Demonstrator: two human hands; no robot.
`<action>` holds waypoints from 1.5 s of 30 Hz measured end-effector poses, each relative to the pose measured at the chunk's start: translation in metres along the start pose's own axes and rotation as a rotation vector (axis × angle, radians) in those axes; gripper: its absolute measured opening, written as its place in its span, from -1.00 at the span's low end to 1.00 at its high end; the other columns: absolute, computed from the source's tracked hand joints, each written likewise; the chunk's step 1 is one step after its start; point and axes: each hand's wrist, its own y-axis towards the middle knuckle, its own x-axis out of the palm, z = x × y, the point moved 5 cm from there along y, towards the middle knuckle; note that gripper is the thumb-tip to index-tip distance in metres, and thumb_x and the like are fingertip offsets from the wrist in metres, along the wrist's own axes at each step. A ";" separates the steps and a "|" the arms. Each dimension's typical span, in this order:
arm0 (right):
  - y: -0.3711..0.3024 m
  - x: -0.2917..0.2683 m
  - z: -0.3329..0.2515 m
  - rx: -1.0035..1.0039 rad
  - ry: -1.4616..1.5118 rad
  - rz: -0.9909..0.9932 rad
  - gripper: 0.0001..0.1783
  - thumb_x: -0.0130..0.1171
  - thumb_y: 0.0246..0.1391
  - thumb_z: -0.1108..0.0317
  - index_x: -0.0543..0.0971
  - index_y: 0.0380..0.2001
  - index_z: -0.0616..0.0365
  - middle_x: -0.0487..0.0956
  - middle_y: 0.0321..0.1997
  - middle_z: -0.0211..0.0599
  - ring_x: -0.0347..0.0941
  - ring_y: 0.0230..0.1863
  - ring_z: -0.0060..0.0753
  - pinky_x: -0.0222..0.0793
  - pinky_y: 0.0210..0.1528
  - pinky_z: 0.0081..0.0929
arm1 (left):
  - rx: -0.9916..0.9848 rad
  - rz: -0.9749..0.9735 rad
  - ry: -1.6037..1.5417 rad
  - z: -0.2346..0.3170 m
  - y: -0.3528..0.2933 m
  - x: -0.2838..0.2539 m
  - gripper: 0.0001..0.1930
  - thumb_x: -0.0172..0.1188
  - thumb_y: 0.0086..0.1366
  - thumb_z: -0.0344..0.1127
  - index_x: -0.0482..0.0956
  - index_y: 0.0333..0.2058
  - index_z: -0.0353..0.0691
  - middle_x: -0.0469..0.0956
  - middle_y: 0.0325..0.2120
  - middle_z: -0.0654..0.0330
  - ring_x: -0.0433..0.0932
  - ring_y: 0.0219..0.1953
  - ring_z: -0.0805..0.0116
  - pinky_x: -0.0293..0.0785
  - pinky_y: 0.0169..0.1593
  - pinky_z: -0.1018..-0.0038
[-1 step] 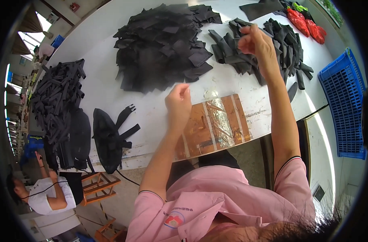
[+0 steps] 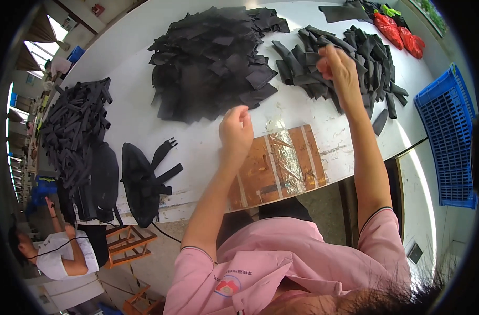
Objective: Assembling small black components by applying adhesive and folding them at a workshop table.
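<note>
My left hand [image 2: 236,130] is closed, thumb against curled fingers, with nothing seen in it. It hovers by the upper left corner of a brown board [image 2: 256,170] with strips of clear tape. Farther right, my right hand [image 2: 338,71] is loosely closed over a heap of dark folded fabric pieces [image 2: 307,79]. Whether it pinches one of them cannot be made out against the dark cloth. A wide pile of flat black fabric pieces [image 2: 208,68] lies ahead of my left hand. Left of the board rests a black pouch with straps and a buckle [image 2: 139,184].
A heap of black strips [image 2: 74,126] covers the table's left end. At the far right corner lie red plastic bags [image 2: 397,34]. A blue plastic crate [image 2: 447,139] stands off the right edge. A person in white [image 2: 66,254] works at the lower left, near a wooden stool [image 2: 126,244].
My right hand has moved slightly toward me and right, its fingers drawn in more. My left hand has shifted slightly right and away. The dark flat piece at the far right has shifted slightly right.
</note>
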 end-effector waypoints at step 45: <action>-0.223 0.063 0.012 -0.017 -0.014 -0.359 -0.94 0.04 -0.03 0.49 0.43 -0.43 0.23 0.41 -0.57 -0.22 0.37 -0.57 -0.26 0.27 -0.52 -0.46 | -0.213 0.260 -0.115 -0.061 -0.026 -0.073 -0.83 0.16 0.07 -0.38 0.42 -0.46 -0.40 0.47 -0.63 0.24 0.47 -0.60 0.45 0.36 -0.50 0.61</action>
